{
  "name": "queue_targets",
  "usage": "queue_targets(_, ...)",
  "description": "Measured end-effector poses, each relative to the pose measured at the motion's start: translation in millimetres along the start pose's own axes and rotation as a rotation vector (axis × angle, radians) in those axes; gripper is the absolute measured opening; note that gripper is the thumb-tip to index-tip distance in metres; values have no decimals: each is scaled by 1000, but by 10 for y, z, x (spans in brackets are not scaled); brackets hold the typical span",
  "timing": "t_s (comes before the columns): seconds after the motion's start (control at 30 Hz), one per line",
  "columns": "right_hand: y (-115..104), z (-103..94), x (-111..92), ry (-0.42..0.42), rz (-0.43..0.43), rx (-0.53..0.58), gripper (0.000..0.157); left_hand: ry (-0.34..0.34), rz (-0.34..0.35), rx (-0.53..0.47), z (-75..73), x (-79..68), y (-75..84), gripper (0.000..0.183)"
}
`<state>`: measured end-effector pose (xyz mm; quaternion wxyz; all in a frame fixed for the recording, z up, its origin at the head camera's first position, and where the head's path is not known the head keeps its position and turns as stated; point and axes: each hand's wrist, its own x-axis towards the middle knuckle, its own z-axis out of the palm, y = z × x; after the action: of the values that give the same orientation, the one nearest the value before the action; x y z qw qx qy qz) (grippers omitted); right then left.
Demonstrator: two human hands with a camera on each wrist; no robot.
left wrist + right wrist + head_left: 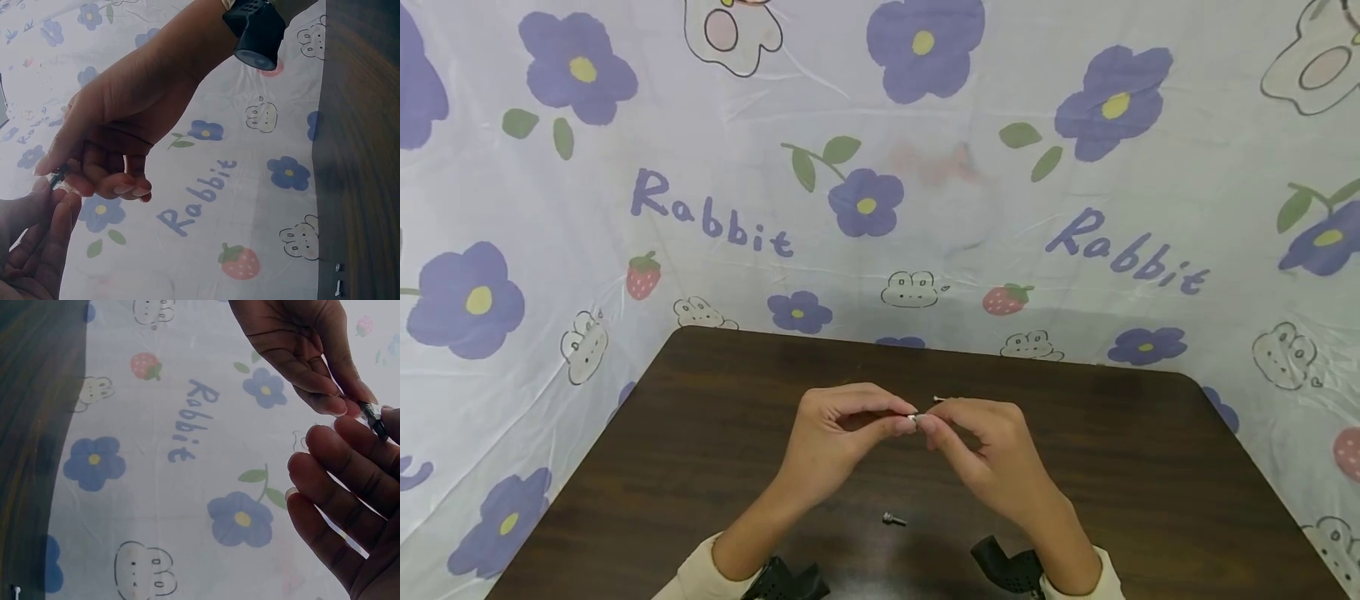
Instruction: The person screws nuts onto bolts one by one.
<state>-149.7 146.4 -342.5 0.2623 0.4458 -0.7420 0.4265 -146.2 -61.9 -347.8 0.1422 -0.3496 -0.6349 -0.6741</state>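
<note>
My left hand (829,433) and right hand (992,446) meet fingertip to fingertip above the table. Between them is a small metal bolt (374,419), silvery toward the left hand and dark toward the right. The left thumb and index finger pinch the silvery end; the right thumb and index finger pinch the dark end, and fingertips hide much of it. In the right wrist view, the other right fingers (340,481) are extended loosely. Another bolt (893,519) lies on the table nearer the body. Behind the right fingertips a further bolt (937,399) shows in part.
The dark wooden table (700,442) has rounded far corners. A white cloth (955,242) with printed flowers, rabbits and strawberries hangs behind and beside it. Black wrist cameras (1009,567) sit at both cuffs, close over the near part of the table.
</note>
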Motion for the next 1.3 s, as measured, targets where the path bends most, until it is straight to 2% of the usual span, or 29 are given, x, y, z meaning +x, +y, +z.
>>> queue_targets(0.23,-2,9,-11,-8,22,-16,8,-1,0,6,3,7,5,11)
queue_targets(0.4,-17,22,-18,60,-21,-8,29,-4,-4,17,3,2,-3,11)
queue_targets(0.53,-15,18,4,94,-70,1,28,4,3,14,-3,15,-4,10)
queue_targets(0.73,-8,2,20,82,-86,-15,21,5,12,30,-12,16,3,11)
queue_targets(1.07,16,12,20,83,-106,-59,27,-12,40,-10,-7,21,-6,12)
queue_targets(1.3,-1,14,12,46,-51,-27,23,-3,33,-10,6,3,-11,12)
